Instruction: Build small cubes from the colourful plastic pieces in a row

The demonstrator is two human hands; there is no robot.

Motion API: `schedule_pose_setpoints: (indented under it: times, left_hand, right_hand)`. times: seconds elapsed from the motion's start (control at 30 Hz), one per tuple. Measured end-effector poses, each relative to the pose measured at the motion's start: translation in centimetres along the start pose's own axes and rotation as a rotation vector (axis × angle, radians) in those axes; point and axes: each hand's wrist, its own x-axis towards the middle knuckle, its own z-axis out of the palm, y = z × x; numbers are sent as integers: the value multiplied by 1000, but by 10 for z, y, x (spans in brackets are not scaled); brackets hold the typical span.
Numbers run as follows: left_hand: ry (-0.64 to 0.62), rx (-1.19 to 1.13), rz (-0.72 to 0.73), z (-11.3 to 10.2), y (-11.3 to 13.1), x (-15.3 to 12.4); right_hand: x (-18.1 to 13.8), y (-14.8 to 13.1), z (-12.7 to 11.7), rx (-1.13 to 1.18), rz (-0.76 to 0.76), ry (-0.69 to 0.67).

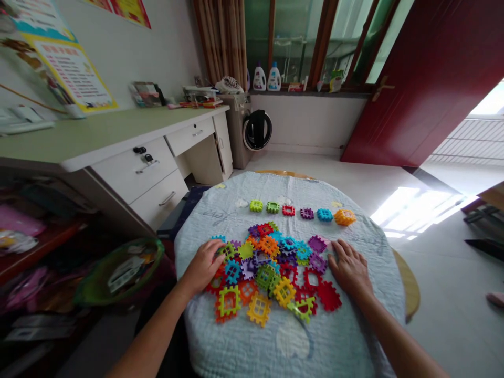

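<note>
A heap of plastic interlocking square tiles (269, 245) in many colours lies on the cloth-covered round table, between my hands. My left hand (203, 265) rests at the heap's left edge, thumb and fingers apart. Its fingertips are right beside a green tile (227, 251); whether they touch it is hard to tell. Flat on the cloth to the right of the heap lies my right hand (350, 266), fingers stretched out near a purple tile (317, 244) and a solid red tile (329, 296).
Behind the heap runs a row of small tile stacks, from a lime stack (256, 206) to an orange block (345, 217). The blue tablecloth (291, 341) covers the table. A desk (118, 131) and a green basket (118, 273) stand left, a washing machine (240, 126) behind.
</note>
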Motion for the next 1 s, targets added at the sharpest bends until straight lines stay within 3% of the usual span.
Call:
schedule_pose_setpoints:
  times: [0.1, 0.3, 0.47, 0.57, 0.7, 0.87, 1.0]
  left_hand:
    - [94, 12, 12, 13, -2, -12]
    - [153, 51, 31, 20, -1, -14]
    - [288, 216, 77, 16, 37, 0]
    - [169, 215, 103, 21, 77, 20]
    - [-52, 269, -5, 40, 121, 45]
    - [-138, 292, -54, 59, 140, 55]
    - [-117, 155, 44, 59, 144, 55]
  right_hand:
    - [0, 1, 1, 6, 4, -1]
    - [0, 2, 3, 3, 11, 1]
    - [0, 1, 1, 9, 9, 4]
    - [-1, -1, -2, 16, 10, 3]
    - [-1, -3, -5, 24, 22, -1]
    - [-1, -4, -7, 35, 23, -1]
    - [-1, -3, -7, 36, 28, -8]
